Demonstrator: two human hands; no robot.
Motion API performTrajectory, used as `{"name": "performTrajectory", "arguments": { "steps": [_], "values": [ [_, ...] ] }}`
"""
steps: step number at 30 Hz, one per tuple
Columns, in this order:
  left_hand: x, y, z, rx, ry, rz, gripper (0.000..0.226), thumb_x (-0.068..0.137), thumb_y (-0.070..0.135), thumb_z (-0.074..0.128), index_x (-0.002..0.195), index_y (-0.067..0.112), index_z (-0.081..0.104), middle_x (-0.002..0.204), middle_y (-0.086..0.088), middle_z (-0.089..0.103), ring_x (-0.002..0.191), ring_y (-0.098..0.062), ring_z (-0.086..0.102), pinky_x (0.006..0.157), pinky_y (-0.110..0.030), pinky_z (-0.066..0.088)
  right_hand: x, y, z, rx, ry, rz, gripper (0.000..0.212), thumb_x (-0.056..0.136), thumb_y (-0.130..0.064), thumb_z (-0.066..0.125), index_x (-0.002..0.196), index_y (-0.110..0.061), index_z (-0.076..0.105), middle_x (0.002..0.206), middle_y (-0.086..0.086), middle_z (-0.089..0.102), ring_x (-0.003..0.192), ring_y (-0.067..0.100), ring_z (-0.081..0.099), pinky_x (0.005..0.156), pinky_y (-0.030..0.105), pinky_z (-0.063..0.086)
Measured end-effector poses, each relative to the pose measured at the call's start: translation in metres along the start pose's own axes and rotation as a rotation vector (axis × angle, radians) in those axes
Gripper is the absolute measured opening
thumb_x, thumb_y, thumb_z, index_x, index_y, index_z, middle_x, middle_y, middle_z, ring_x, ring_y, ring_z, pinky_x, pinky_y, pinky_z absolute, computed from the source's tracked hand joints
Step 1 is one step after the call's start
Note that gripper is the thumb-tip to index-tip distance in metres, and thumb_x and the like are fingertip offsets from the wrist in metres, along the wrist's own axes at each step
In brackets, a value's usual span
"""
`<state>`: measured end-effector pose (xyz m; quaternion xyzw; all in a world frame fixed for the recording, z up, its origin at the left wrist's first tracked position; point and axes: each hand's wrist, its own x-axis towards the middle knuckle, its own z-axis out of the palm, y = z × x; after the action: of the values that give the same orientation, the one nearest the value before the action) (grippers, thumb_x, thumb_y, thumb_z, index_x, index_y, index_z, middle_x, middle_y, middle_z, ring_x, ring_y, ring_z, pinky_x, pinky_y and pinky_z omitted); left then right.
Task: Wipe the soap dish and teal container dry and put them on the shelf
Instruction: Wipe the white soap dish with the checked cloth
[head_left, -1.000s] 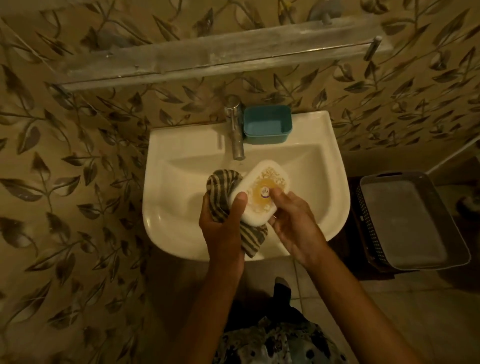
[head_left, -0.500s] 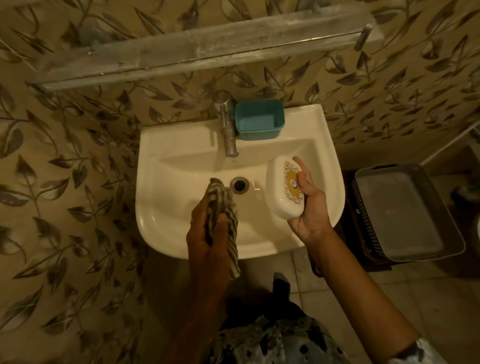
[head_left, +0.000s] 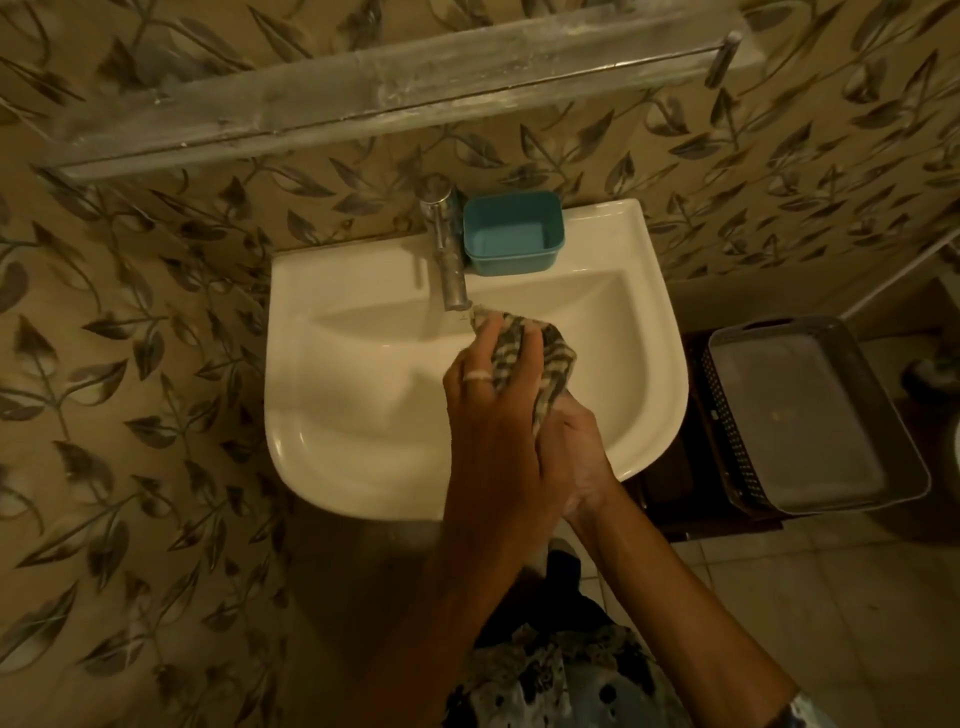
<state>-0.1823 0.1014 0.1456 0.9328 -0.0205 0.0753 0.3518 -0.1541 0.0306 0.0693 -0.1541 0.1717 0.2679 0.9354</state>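
Over the white sink (head_left: 332, 415), my left hand (head_left: 488, 410) presses a striped cloth (head_left: 553, 358) down onto what my right hand (head_left: 574, 452) holds beneath it. The white soap dish is hidden under the cloth and both hands. The teal container (head_left: 511, 234) stands upright and open on the sink's back ledge, just right of the tap (head_left: 447, 254), apart from my hands. The long grey shelf (head_left: 363, 98) runs along the wall above the sink with nothing seen on it.
A dark perforated basket with a grey lid (head_left: 810, 415) stands on the floor to the right of the sink. Leaf-patterned tiles cover the wall. My patterned clothing shows at the bottom edge.
My hands were apart, the right one holding the soap dish up on edge. The left hand has since moved right with the cloth and covered the dish.
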Motion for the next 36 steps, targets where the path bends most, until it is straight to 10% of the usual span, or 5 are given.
{"name": "performTrajectory", "arguments": {
  "steps": [8, 17, 28, 33, 36],
  "values": [
    [-0.017, 0.003, 0.015, -0.130, -0.038, -0.018, 0.059, 0.087, 0.015, 0.037, 0.146, 0.016, 0.031, 0.155, -0.008, 0.021, 0.139, -0.023, 0.025, 0.111, -0.046, 0.032, 0.011, -0.016, -0.001, -0.035, 0.211, -0.105, 0.058, 0.094, -0.031, 0.048, 0.147, -0.015, 0.033, 0.131, 0.010, 0.048, 0.101, 0.016, 0.057, 0.092, 0.030, 0.047],
    [-0.009, -0.018, 0.019, -0.072, -0.066, -0.010, 0.055, 0.087, 0.026, 0.030, 0.141, 0.017, 0.041, 0.152, -0.007, 0.030, 0.137, -0.022, 0.028, 0.110, -0.047, 0.035, -0.006, 0.006, 0.001, 0.129, 0.166, 0.112, 0.048, 0.098, -0.034, 0.042, 0.123, 0.004, 0.056, 0.093, 0.017, 0.066, 0.077, 0.026, 0.067, 0.063, 0.033, 0.060],
    [-0.049, -0.011, 0.035, -0.245, 0.001, -0.045, 0.055, 0.091, 0.022, 0.031, 0.146, 0.030, 0.029, 0.154, 0.015, 0.015, 0.140, -0.011, 0.025, 0.111, -0.036, 0.035, 0.006, -0.013, -0.015, 0.025, 0.248, -0.081, 0.063, 0.089, -0.035, 0.053, 0.146, -0.016, 0.036, 0.143, 0.018, 0.042, 0.117, 0.026, 0.048, 0.112, 0.042, 0.032],
    [-0.042, -0.013, 0.028, -0.275, 0.049, -0.049, 0.055, 0.089, 0.023, 0.032, 0.143, 0.026, 0.037, 0.152, 0.013, 0.022, 0.140, -0.015, 0.027, 0.112, -0.030, 0.031, 0.000, 0.001, -0.024, -0.070, 0.143, 0.028, 0.065, 0.091, -0.033, 0.050, 0.149, -0.013, 0.027, 0.104, 0.010, 0.062, 0.087, 0.019, 0.065, 0.071, 0.030, 0.057],
    [-0.012, -0.016, 0.017, -0.323, 0.063, -0.110, 0.051, 0.088, 0.018, 0.035, 0.138, 0.029, 0.042, 0.149, 0.004, 0.032, 0.135, -0.013, 0.034, 0.111, -0.032, 0.034, -0.004, -0.001, -0.025, -0.198, 0.016, -0.011, 0.066, 0.088, -0.027, 0.060, 0.146, -0.010, 0.034, 0.113, 0.013, 0.064, 0.095, 0.021, 0.067, 0.079, 0.032, 0.057]
  ]
}}
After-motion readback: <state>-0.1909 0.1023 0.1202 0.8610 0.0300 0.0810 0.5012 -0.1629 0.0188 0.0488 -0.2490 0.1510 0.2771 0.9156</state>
